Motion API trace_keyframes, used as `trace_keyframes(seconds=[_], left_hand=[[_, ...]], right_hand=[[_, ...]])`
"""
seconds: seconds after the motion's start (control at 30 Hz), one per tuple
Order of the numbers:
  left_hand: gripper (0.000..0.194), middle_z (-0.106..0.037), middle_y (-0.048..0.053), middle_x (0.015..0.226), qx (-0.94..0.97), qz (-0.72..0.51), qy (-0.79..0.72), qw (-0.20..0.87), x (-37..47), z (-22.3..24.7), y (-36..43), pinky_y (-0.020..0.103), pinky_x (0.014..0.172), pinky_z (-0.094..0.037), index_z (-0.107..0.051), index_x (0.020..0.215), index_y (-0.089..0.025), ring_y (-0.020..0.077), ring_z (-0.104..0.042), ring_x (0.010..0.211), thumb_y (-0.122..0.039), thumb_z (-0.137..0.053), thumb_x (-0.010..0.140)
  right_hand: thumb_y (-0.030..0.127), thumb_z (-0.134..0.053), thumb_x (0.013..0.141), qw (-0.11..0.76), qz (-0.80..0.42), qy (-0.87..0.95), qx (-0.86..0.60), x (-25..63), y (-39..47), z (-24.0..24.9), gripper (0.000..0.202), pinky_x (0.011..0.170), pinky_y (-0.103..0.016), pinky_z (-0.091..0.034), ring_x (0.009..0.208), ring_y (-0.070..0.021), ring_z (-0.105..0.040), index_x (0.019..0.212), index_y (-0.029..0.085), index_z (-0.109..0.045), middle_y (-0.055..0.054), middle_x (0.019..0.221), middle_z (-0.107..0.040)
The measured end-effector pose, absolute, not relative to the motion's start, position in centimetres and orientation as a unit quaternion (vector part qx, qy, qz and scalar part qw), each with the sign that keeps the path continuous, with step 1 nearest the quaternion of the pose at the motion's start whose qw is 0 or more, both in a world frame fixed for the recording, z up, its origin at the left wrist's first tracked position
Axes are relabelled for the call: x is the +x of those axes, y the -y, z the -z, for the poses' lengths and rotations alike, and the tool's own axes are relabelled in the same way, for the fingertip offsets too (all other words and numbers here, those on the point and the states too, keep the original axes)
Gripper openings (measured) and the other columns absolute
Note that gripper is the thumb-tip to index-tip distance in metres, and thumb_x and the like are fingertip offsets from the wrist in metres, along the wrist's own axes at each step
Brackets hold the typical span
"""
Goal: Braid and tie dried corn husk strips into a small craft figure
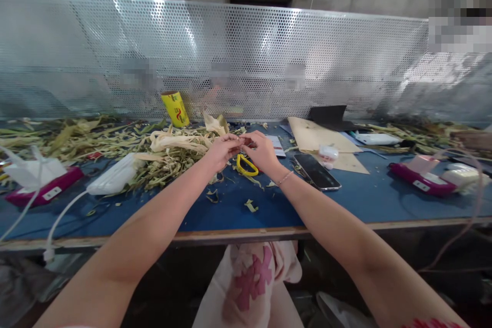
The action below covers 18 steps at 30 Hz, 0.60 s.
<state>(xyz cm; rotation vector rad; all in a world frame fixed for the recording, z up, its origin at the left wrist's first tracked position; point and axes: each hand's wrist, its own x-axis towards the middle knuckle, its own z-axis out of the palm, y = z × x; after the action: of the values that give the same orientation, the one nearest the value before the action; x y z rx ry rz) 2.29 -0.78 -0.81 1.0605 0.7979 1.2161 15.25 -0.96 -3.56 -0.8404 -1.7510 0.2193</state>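
Note:
My left hand [224, 150] and my right hand [260, 149] meet fingertip to fingertip above the blue tabletop [215, 210]. Both have their fingers pinched together, and whatever lies between them is too small to make out. Just below my right hand are yellow scissor handles [247, 165]. Left of my left hand spreads a heap of dried husks and leaves [169, 164], with a pale husk [216, 124] sticking up behind the hands. A white printed card [277, 146] lies partly behind my right hand.
A black phone [317, 171] and brown cardboard [321, 136] lie to the right. A yellow tube [176, 108] leans near the perforated metal screen [253, 56]. White power strip [113, 174] and purple sockets [423, 179] with cables flank my arms.

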Motion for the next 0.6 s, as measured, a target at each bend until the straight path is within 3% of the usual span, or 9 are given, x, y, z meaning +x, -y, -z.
trace_keyframes(seconds=[0.33,0.6], left_hand=[[0.016,-0.061,0.000,0.055,0.502,-0.537,-0.357,0.577,2.09,0.63,0.71,0.023,0.060,-0.046,-0.057,0.059,-0.012,0.0077,-0.056,0.052,-0.015,-0.072,0.054],[0.023,-0.061,0.000,0.054,0.568,-0.547,-0.377,0.486,1.86,0.67,0.66,0.026,0.060,-0.047,-0.058,0.066,-0.014,0.0102,-0.056,0.051,-0.028,-0.073,0.054]], right_hand=[[0.020,-0.058,0.069,0.585,-0.126,0.704,-0.383,15.34,0.91,3.37,0.013,0.067,-0.029,-0.049,0.066,-0.0131,-0.057,0.079,0.019,-0.066,-0.003,0.076,-0.061],[0.030,-0.062,0.066,0.619,-0.248,0.645,-0.372,15.14,1.07,3.07,0.014,0.072,-0.031,-0.047,0.073,-0.0152,-0.060,0.074,0.020,-0.068,-0.003,0.077,-0.067]])
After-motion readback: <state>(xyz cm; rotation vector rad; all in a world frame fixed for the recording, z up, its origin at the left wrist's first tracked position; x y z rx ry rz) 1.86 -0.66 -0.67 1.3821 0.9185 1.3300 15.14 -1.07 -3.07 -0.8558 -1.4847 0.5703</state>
